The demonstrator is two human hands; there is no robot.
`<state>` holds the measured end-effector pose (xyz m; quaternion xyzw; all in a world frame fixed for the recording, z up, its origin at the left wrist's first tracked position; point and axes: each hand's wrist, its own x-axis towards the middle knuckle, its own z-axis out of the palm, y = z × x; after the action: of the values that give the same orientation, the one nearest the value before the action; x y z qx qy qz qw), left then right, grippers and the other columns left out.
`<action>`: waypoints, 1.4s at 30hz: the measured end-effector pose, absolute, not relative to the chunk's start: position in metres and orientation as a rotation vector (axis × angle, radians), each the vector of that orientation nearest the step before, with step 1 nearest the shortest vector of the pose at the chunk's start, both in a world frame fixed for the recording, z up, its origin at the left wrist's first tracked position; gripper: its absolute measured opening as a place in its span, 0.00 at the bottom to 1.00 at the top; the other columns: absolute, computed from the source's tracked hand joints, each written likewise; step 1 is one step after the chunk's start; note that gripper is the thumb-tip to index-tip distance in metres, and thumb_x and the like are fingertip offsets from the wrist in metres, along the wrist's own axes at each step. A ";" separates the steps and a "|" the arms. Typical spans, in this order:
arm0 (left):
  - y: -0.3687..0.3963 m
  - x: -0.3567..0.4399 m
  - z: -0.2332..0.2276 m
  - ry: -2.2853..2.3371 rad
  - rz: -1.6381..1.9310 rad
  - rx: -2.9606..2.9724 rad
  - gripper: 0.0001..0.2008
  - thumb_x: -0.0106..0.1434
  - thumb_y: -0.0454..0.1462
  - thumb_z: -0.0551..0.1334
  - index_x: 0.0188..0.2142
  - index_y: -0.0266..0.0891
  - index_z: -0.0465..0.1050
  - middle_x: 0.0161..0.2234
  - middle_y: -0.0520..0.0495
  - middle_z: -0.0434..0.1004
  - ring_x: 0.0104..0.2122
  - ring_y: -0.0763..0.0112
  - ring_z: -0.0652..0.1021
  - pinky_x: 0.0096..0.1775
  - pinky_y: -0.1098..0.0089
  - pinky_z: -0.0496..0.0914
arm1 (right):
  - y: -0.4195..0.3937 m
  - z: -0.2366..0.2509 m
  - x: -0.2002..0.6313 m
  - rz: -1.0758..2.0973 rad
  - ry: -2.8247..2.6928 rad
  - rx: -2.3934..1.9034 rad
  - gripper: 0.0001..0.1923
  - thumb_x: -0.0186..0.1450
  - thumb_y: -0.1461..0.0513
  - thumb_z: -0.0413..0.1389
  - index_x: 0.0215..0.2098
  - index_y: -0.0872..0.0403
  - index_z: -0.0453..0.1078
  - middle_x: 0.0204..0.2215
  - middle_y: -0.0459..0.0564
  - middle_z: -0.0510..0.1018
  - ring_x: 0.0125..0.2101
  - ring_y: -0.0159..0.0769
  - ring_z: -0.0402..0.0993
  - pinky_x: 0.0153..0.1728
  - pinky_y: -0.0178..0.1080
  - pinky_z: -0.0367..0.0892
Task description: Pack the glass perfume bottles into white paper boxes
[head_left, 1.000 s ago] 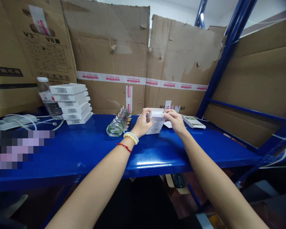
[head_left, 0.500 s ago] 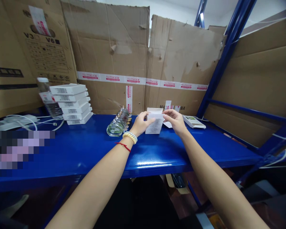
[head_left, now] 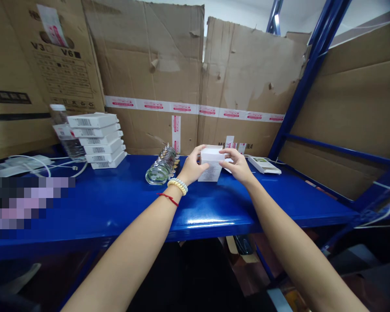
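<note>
A small white box stands upright on the blue metal shelf, held between both my hands. My left hand grips its left side, with a bead bracelet and a red string on that wrist. My right hand lies over its top flap and right side. The flap now sits flat on the box. Printed text shows on the face of the box toward me.
A clear glass bottle lies on its side just left of my left hand. A stack of white boxes stands far left before a plastic bottle. White cables lie at the left. A flat white box lies right. Cardboard cartons wall the back.
The box's top flap, open and raised a second ago, has been folded down flat. My right hand moved from the flap's edge onto the top of the box.
</note>
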<state>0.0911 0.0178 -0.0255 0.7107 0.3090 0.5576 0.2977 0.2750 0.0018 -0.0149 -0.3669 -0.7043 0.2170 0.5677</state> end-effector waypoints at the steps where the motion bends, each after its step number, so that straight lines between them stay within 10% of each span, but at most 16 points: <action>1: 0.018 0.091 -0.026 0.835 1.469 1.906 0.29 0.48 0.29 0.61 0.52 0.38 0.64 0.49 0.42 0.72 0.42 0.66 0.77 0.44 0.67 0.71 | 0.002 -0.016 0.275 0.498 -1.662 -0.882 0.18 0.50 0.56 0.63 0.37 0.50 0.68 0.41 0.50 0.70 0.37 0.37 0.68 0.28 0.37 0.66; 16: 0.011 0.084 -0.018 0.972 1.352 2.176 0.23 0.46 0.28 0.60 0.43 0.41 0.60 0.38 0.50 0.69 0.36 0.70 0.74 0.41 0.68 0.70 | 0.007 -0.018 0.280 0.592 -1.725 -0.855 0.18 0.47 0.54 0.67 0.27 0.52 0.65 0.26 0.44 0.70 0.28 0.34 0.67 0.27 0.37 0.67; 23: 0.009 0.092 -0.025 0.954 1.496 2.006 0.37 0.51 0.37 0.67 0.53 0.43 0.45 0.52 0.39 0.64 0.46 0.63 0.75 0.47 0.60 0.71 | 0.009 -0.013 0.283 0.690 -1.364 -0.766 0.21 0.46 0.52 0.68 0.25 0.51 0.62 0.23 0.44 0.74 0.24 0.34 0.70 0.25 0.40 0.70; 42: -0.009 0.016 0.045 1.832 1.979 2.049 0.31 0.47 0.40 0.69 0.49 0.37 0.60 0.47 0.40 0.63 0.52 0.53 0.69 0.55 0.52 0.66 | 0.005 -0.009 0.279 0.746 -1.257 -0.647 0.26 0.51 0.48 0.63 0.42 0.48 0.60 0.37 0.45 0.69 0.33 0.33 0.72 0.19 0.32 0.71</action>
<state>0.0156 -0.0087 0.0453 0.6004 0.5369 0.5799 -0.1226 0.2792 0.0046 -0.0091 -0.2900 -0.5636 0.3345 0.6974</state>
